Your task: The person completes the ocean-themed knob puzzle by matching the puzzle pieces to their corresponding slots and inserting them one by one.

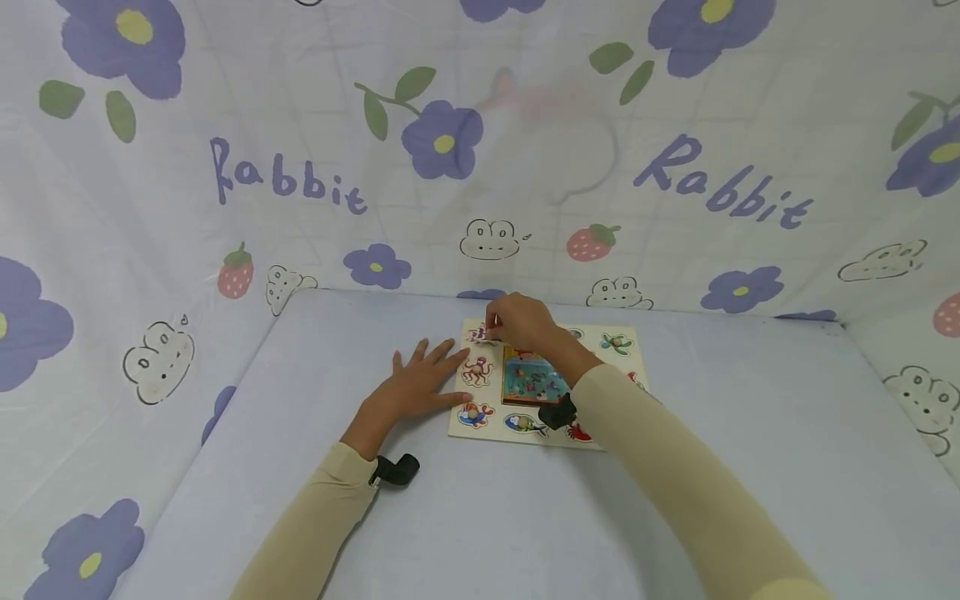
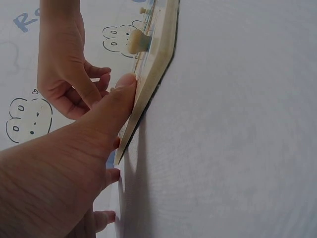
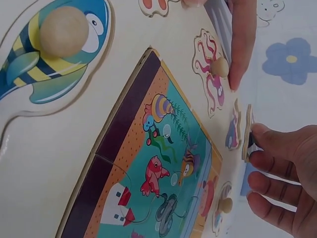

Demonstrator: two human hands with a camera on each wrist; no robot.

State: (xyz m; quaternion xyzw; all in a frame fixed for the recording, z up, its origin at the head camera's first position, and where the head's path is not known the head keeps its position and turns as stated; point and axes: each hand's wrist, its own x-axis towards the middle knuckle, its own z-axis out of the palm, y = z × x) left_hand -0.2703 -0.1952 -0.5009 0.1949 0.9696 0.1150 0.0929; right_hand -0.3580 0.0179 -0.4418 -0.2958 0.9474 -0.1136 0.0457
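A wooden knob puzzle board (image 1: 495, 434) with sea-animal pieces lies flat on the table. My right hand (image 1: 525, 321) is over its far left corner and pinches a thin wooden puzzle piece (image 3: 247, 133) between thumb and fingers. In the right wrist view that piece stands edge-on, just off a printed recess (image 3: 233, 127); its picture is mostly hidden. My left hand (image 1: 416, 387) rests along the board's left edge, fingers spread and thumb on the rim. Nearest it are the pink octopus piece (image 1: 477, 371) and a red-blue fish piece (image 1: 474, 414).
A square jigsaw picture (image 1: 534, 377) of an underwater scene fills the board's middle. Around it sit a striped fish piece (image 1: 525, 423), a red crab piece (image 1: 578, 432) and a turtle piece (image 1: 617, 342). Behind the white table (image 1: 480, 517) hangs a flower-printed curtain (image 1: 540, 183).
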